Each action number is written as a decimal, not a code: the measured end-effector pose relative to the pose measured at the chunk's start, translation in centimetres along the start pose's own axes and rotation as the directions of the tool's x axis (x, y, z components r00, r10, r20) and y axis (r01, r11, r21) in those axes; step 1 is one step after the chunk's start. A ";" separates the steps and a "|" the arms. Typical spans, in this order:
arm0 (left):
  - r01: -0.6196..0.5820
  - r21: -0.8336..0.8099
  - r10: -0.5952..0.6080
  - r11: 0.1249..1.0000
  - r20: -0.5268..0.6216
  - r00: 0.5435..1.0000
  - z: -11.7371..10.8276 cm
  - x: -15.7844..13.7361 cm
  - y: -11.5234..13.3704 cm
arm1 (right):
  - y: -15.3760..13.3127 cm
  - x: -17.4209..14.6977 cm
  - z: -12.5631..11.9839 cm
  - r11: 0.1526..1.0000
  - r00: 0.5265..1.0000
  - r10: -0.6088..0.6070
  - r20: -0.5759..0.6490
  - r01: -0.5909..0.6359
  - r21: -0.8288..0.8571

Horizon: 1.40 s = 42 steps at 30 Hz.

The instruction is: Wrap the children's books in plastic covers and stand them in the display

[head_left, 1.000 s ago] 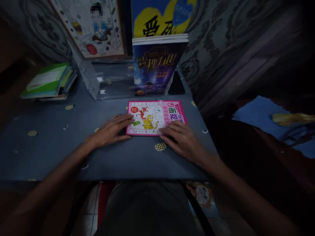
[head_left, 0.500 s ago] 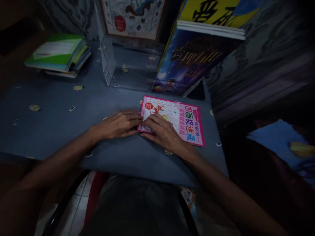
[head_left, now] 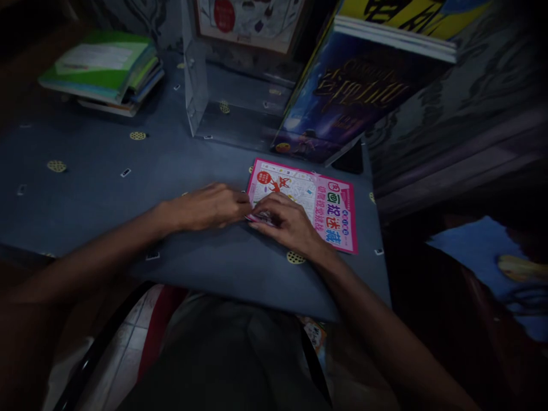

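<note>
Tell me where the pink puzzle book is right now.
In the head view the pink puzzle book lies flat on the blue table, right of centre, in front of the dark blue book; the left hand and right hand meet at its near-left corner.

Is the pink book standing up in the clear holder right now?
No, the pink book lies flat on the blue table, in front of the clear holder, with both hands at its near-left corner.
</note>
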<state>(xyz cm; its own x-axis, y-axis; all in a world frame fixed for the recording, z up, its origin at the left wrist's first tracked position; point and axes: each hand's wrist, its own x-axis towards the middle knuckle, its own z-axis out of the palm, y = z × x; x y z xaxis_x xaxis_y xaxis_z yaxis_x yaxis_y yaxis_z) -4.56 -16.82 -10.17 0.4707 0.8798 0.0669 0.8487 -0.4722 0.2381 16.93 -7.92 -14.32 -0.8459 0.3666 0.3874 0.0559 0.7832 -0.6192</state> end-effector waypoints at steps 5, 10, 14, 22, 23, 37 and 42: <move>-0.045 -0.046 0.055 0.998 0.225 0.973 -1.7 1.2 0.2 | -0.2 0.2 -0.2 0.993 1.000 0.030 -0.002 -0.030 0.115; -0.082 -0.059 0.094 0.995 0.240 0.966 -2.6 1.9 0.2 | -0.4 0.1 -0.2 0.987 0.997 0.072 0.007 -0.072 0.144; -0.162 -0.071 0.175 0.984 0.245 0.954 -2.9 2.2 -0.2 | -0.3 0.1 -0.1 0.984 0.997 0.080 -0.008 -0.078 0.160; -0.236 -0.173 0.257 0.956 0.110 0.960 -2.9 2.2 -0.9 | -0.3 0.1 -0.1 0.983 0.997 0.074 -0.021 -0.069 0.172; -0.242 -0.176 0.264 0.954 0.116 0.958 -2.9 2.2 -0.9 | -0.3 0.1 -0.1 0.982 0.997 0.072 -0.021 -0.067 0.174; -0.255 -0.171 0.271 0.952 0.079 0.959 -2.8 2.4 -1.1 | 0.1 0.0 0.0 0.989 0.999 0.031 -0.013 -0.029 0.148; -0.261 -0.098 0.270 0.960 0.097 0.958 -2.7 2.2 -0.9 | 0.3 -0.2 0.2 0.991 0.999 0.003 -0.034 0.002 0.133</move>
<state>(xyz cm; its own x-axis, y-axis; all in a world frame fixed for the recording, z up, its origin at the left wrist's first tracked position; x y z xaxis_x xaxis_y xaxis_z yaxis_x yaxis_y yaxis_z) -4.91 -14.28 -7.60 0.7035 0.7099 0.0343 0.6688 -0.6776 0.3059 16.97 -7.85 -14.76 -0.8274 0.3855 0.4085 -0.0167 0.7100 -0.7040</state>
